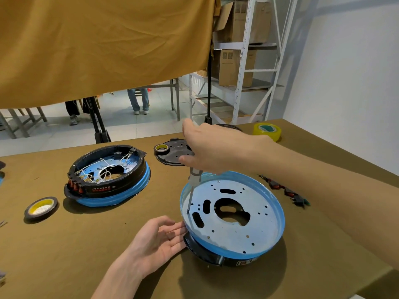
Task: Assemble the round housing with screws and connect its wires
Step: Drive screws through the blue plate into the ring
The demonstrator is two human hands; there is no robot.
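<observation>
Here, right hand (207, 147) fingers curled round screwdriver (192, 186), shaft near-upright, tip down at housing (235, 223), left hand (157, 240) fingers straight against rim.

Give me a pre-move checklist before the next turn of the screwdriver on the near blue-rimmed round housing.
1. Right hand grips the white-handled screwdriver: ok.
2. Tip down at the left edge of the silver perforated metal plate: ok.
3. Tip seated in a screw head: cannot tell, too small.
4. Left hand steadies the near blue-rimmed round housing, straight fingers against its side: ok.
5. Shaft upright: not ok, slightly tilted.
</observation>
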